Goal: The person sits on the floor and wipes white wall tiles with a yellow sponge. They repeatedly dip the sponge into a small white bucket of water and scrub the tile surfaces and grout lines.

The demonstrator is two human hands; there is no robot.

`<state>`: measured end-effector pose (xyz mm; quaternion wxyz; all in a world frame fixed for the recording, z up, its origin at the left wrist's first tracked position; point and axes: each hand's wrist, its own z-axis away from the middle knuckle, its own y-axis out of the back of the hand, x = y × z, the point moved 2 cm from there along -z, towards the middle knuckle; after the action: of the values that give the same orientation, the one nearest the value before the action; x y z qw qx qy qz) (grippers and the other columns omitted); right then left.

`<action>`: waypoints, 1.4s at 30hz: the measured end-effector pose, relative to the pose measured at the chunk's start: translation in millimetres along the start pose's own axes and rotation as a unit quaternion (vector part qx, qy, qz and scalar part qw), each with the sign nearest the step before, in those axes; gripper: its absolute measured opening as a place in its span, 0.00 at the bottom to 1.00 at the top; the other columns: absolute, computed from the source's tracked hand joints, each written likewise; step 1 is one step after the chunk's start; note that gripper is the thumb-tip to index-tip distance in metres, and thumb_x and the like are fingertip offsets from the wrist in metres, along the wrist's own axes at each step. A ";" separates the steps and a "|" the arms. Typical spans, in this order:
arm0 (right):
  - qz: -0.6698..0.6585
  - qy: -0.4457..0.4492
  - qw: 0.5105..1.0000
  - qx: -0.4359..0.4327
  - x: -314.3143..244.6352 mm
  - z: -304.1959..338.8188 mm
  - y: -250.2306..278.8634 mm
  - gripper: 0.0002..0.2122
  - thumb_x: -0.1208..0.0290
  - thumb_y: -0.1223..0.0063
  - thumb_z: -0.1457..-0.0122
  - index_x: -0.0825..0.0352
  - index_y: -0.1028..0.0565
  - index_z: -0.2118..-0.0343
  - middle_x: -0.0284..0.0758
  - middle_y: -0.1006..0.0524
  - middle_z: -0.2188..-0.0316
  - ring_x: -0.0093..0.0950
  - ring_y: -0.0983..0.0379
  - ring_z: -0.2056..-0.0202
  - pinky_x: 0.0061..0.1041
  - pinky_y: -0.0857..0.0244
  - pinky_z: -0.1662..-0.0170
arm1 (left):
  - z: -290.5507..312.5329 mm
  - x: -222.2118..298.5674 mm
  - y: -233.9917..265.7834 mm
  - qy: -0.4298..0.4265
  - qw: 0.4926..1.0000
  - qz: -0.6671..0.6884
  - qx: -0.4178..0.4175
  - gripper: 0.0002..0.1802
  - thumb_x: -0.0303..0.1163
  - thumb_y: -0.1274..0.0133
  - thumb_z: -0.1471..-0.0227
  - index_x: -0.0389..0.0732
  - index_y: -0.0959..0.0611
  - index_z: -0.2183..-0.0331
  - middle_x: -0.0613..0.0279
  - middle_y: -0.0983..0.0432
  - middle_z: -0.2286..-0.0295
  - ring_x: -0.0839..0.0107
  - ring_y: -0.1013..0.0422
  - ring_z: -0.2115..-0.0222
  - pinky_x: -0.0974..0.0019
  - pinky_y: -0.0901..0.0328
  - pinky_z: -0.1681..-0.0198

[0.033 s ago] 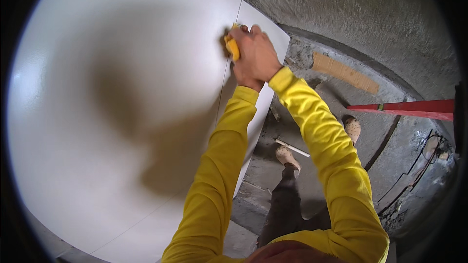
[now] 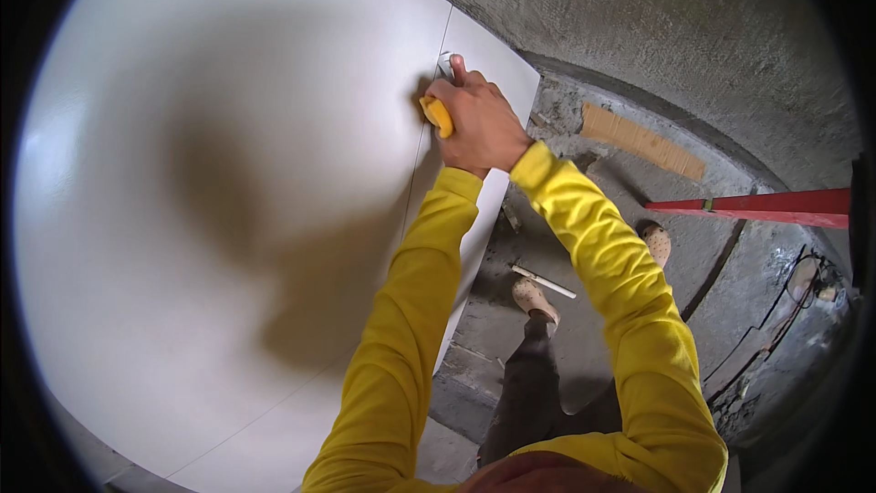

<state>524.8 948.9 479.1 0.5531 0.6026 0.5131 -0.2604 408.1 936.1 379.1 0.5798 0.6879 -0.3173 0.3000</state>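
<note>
My right hand [image 2: 488, 119] is closed round a yellow-handled hand tool [image 2: 436, 116], at the thin dark line along a large pale tile panel [image 2: 301, 64]. The rounded yellow end sticks out on the left of the hand, and a small greyish piece shows beyond the knuckles. What kind of tool it is, I cannot make out. My left hand [image 2: 464, 153] comes in beneath the right one, pressed close to it; its fingers are mostly hidden. A narrow strip of panel lies between the line and the right edge.
A rough grey wall [image 2: 657, 9] curves along the far side. On the concrete floor lie a cardboard strip [image 2: 639, 139] and a thin white stick [image 2: 544, 281], close to my shoe [image 2: 534, 297]. A red bar [image 2: 766, 205] juts in from the right, above dark cables [image 2: 776, 329].
Both hands have shifted slightly and the tool has tilted: yellow showed beyond the knuckles before, greyish now. One finger now stands straighter. The whole view has moved slightly.
</note>
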 end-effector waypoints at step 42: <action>-0.302 -0.111 0.918 0.232 -75.1 171.0 -165.6 0.18 0.71 0.39 0.46 0.67 0.28 0.52 0.48 0.25 0.55 0.44 0.26 0.55 0.35 0.30 0.52 | 513.0 62.5 107.8 0.290 0.840 -0.175 -0.424 0.29 0.47 0.52 0.43 0.38 0.29 0.47 0.49 0.30 0.50 0.49 0.32 0.50 0.53 0.35 0.48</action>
<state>392.8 741.5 436.0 0.3466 0.4973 0.5313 -0.5918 385.3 410.1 417.6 0.9231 0.3006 -0.1048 0.2158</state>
